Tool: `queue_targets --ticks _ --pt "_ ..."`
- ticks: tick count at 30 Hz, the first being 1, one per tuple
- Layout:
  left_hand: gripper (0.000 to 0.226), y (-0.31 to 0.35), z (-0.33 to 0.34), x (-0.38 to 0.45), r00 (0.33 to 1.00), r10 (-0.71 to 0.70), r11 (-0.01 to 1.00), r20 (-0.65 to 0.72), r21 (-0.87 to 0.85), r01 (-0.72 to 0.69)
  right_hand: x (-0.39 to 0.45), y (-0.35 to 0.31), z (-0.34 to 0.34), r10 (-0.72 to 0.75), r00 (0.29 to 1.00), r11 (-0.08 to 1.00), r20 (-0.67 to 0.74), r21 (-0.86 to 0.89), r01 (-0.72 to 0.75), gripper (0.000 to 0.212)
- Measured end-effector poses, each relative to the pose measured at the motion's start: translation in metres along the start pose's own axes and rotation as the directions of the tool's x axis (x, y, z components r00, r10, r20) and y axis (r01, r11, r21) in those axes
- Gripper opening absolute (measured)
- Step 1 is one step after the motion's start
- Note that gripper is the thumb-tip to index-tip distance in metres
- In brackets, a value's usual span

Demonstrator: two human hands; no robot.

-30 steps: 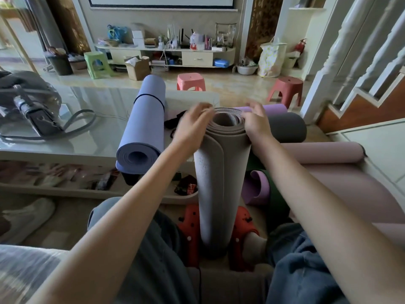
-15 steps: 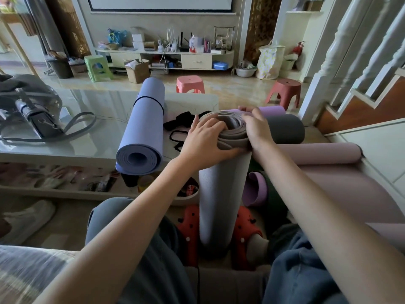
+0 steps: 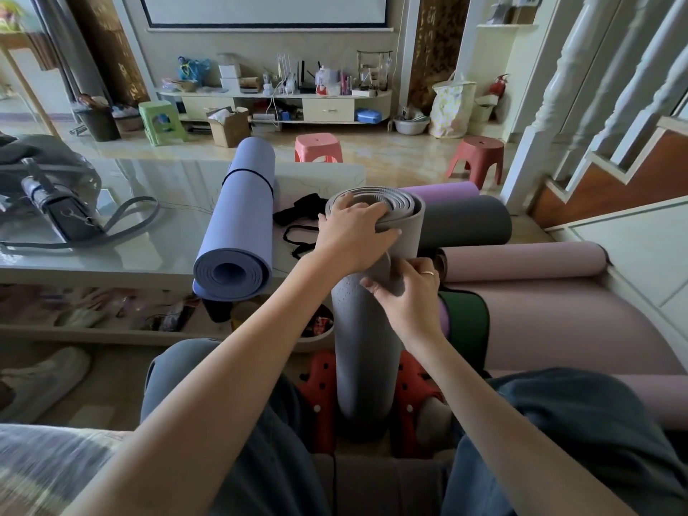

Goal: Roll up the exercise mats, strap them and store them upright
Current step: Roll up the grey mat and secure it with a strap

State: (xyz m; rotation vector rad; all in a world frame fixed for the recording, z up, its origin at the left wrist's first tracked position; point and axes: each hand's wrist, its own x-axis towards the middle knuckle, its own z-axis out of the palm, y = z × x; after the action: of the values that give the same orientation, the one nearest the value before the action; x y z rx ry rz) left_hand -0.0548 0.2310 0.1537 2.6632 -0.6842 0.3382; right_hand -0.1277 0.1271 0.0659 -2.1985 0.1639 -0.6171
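Note:
A grey rolled mat (image 3: 363,351) stands upright between my knees, its foot between two red clogs. My left hand (image 3: 353,230) lies over the roll's top end, fingers curled across the spiral layers and gripping them. My right hand (image 3: 405,292) is lower on the roll's right side, fingers pinching the mat's loose outer edge. A blue rolled mat (image 3: 240,225) with a thin black strap lies on the glass table. Black straps (image 3: 299,217) lie beside it. A dark grey roll (image 3: 467,221), a purple roll (image 3: 443,189) and a pink roll (image 3: 521,260) lie to the right.
A glass coffee table (image 3: 149,202) stands ahead with a grey bag (image 3: 56,195) on its left. Pink (image 3: 318,147) and red (image 3: 478,158) stools stand on the floor beyond. A stair rail (image 3: 580,87) rises at right. A partly unrolled pink mat (image 3: 566,325) lies by my right knee.
My right hand has dropped from the top of the grey roll to its side, taking the loose edge. My left hand has slid further over the top end.

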Motion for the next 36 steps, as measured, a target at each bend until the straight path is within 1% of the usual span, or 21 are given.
queue_targets --ticks 3,5,6,8,10,11,12,14,15,18,19,20,21,22,23,25,26,28,31,34,36 --pt "0.039 0.000 -0.012 0.003 0.993 -0.048 0.997 0.109 -0.050 0.054 0.008 0.003 -0.008 -0.069 0.996 0.997 -0.055 0.021 0.070 0.019" --pt "0.037 0.001 -0.020 0.006 0.982 -0.081 0.993 0.172 -0.070 0.095 0.010 0.009 -0.013 -0.075 0.993 0.993 -0.095 0.086 0.083 0.015" --pt "0.036 0.002 -0.022 0.007 0.978 -0.084 0.992 0.189 -0.077 0.100 0.009 0.011 -0.014 -0.062 0.993 0.984 -0.097 0.158 0.077 0.018" --pt "0.035 0.001 -0.022 0.009 0.978 -0.073 0.990 0.195 -0.104 0.095 0.007 0.012 -0.013 -0.034 0.998 0.960 -0.061 0.276 0.050 0.021" --pt "0.035 -0.003 -0.020 0.008 0.983 -0.046 0.991 0.180 -0.117 0.068 0.006 0.013 -0.013 -0.028 0.999 0.947 -0.035 0.318 0.038 0.009" --pt "0.036 -0.006 -0.018 0.007 0.986 -0.026 0.993 0.165 -0.109 0.044 0.009 0.014 -0.015 -0.026 0.999 0.944 -0.025 0.328 0.033 0.009" --pt "0.042 -0.008 -0.017 0.005 0.989 0.000 0.995 0.150 -0.095 0.015 0.012 0.014 -0.019 -0.028 0.999 0.942 -0.019 0.334 0.033 0.015" --pt "0.063 -0.010 -0.016 0.000 0.990 0.052 0.997 0.133 -0.065 -0.043 0.020 0.016 -0.028 -0.021 1.000 0.945 0.001 0.325 0.019 0.033" --pt "0.070 -0.011 -0.015 -0.002 0.988 0.086 0.996 0.130 -0.033 -0.082 0.025 0.019 -0.031 -0.016 1.000 0.952 0.027 0.307 0.007 0.038" --pt "0.077 -0.015 -0.012 0.000 0.967 0.223 0.965 0.126 0.113 -0.237 0.037 0.024 -0.037 -0.017 0.995 0.968 0.099 0.252 -0.009 0.037" --pt "0.077 -0.016 -0.011 0.003 0.958 0.254 0.952 0.134 0.138 -0.272 0.041 0.025 -0.040 -0.028 0.995 0.976 0.099 0.217 0.006 0.050" --pt "0.078 -0.017 -0.010 0.005 0.951 0.273 0.944 0.146 0.151 -0.295 0.047 0.022 -0.047 -0.080 0.992 0.989 0.102 0.130 0.066 0.072" --pt "0.080 -0.016 -0.010 0.007 0.945 0.288 0.937 0.156 0.158 -0.312 0.056 0.021 -0.054 -0.159 0.978 0.987 0.135 0.006 0.160 0.101" --pt "0.081 -0.012 -0.009 0.007 0.939 0.303 0.930 0.164 0.162 -0.328 0.066 0.018 -0.063 -0.225 0.951 0.959 0.213 -0.122 0.254 0.120" --pt "0.082 -0.008 -0.008 0.006 0.934 0.319 0.923 0.164 0.169 -0.345 0.075 0.013 -0.071 -0.245 0.915 0.914 0.321 -0.238 0.328 0.126" --pt "0.082 0.001 -0.005 0.003 0.930 0.341 0.915 0.140 0.178 -0.362 0.086 0.002 -0.082 -0.191 0.853 0.845 0.485 -0.361 0.394 0.119" --pt "0.081 0.004 -0.003 0.002 0.930 0.344 0.915 0.127 0.178 -0.362 0.089 0.000 -0.084 -0.168 0.844 0.839 0.509 -0.376 0.393 0.112" --pt "0.078 0.007 -0.001 0.001 0.933 0.345 0.916 0.101 0.181 -0.358 0.089 -0.003 -0.084 -0.183 0.838 0.868 0.515 -0.315 0.383 0.099" --pt "0.075 0.007 -0.005 -0.003 0.932 0.353 0.913 0.077 0.191 -0.361 0.085 -0.007 -0.084 -0.259 0.822 0.890 0.508 -0.206 0.408 0.088" --pt "0.076 0.004 -0.013 -0.010 0.925 0.378 0.911 0.038 0.167 -0.378 0.074 -0.013 -0.087 -0.326 0.833 0.887 0.446 -0.161 0.433 0.086" --pt "0.076 0.000 -0.014 -0.015 0.917 0.398 0.900 0.042 0.174 -0.399 0.065 -0.014 -0.084 -0.336 0.839 0.887 0.427 -0.157 0.435 0.088"
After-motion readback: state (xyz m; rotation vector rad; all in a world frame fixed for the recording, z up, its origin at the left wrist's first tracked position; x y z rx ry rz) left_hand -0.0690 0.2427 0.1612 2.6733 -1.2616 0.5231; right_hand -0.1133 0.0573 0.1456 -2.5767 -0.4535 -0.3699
